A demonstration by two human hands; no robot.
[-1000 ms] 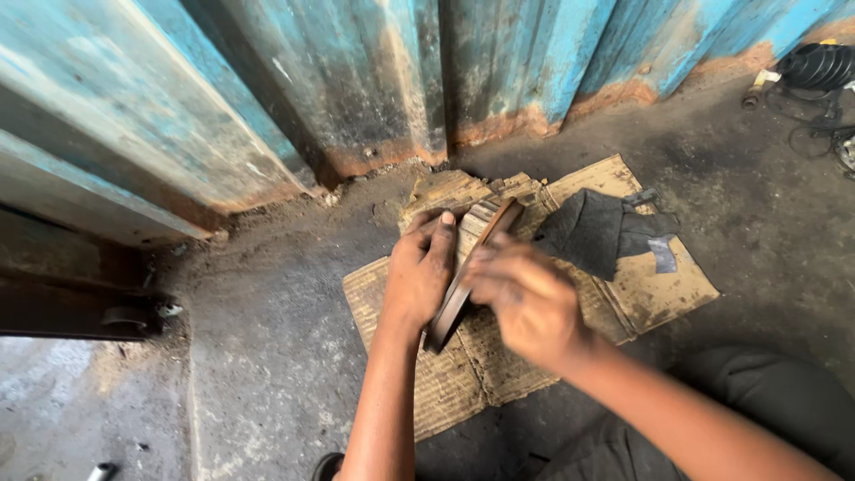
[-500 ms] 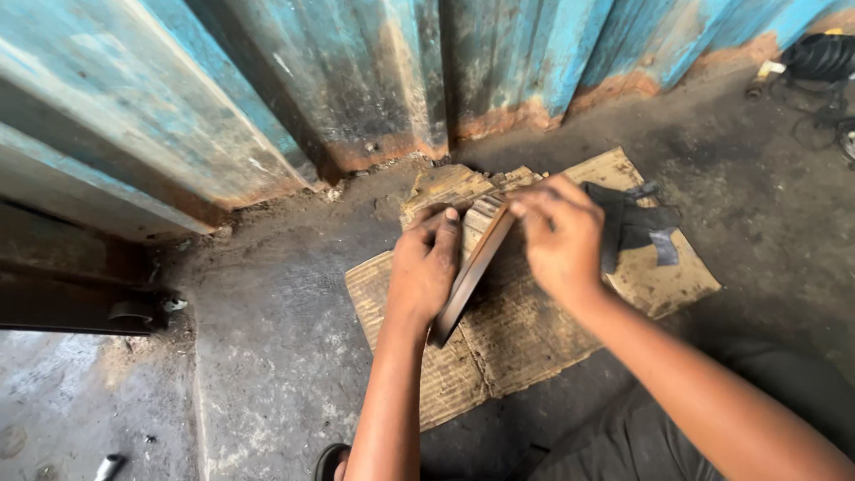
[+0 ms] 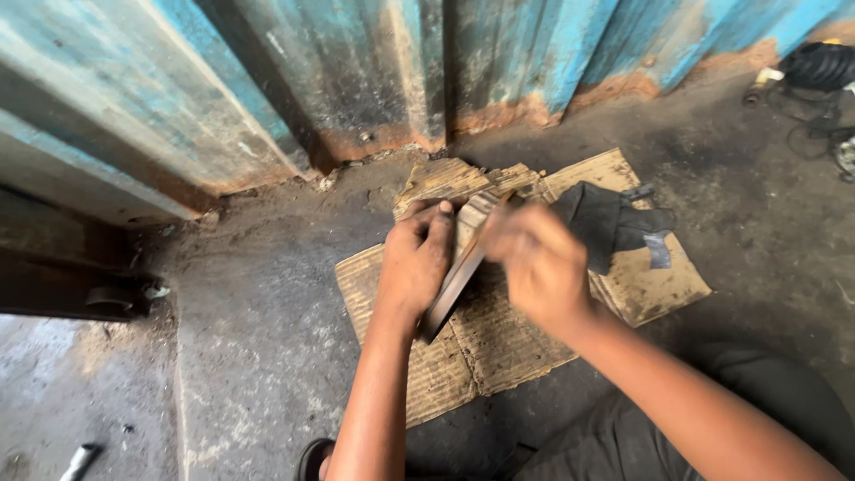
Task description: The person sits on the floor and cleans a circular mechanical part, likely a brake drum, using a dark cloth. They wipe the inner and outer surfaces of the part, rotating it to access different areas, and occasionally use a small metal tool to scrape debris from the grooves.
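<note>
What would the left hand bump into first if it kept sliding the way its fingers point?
The left hand points away from the person, up the picture. Beyond its fingers comes the torn far edge of the cardboard, then probably the rusty blue metal wall. Depth is hard to judge.

A flat, torn piece of brown cardboard (image 3: pixel 499 343) lies on the grey floor, like an opened-up box; no labels, signs or screens show.
</note>
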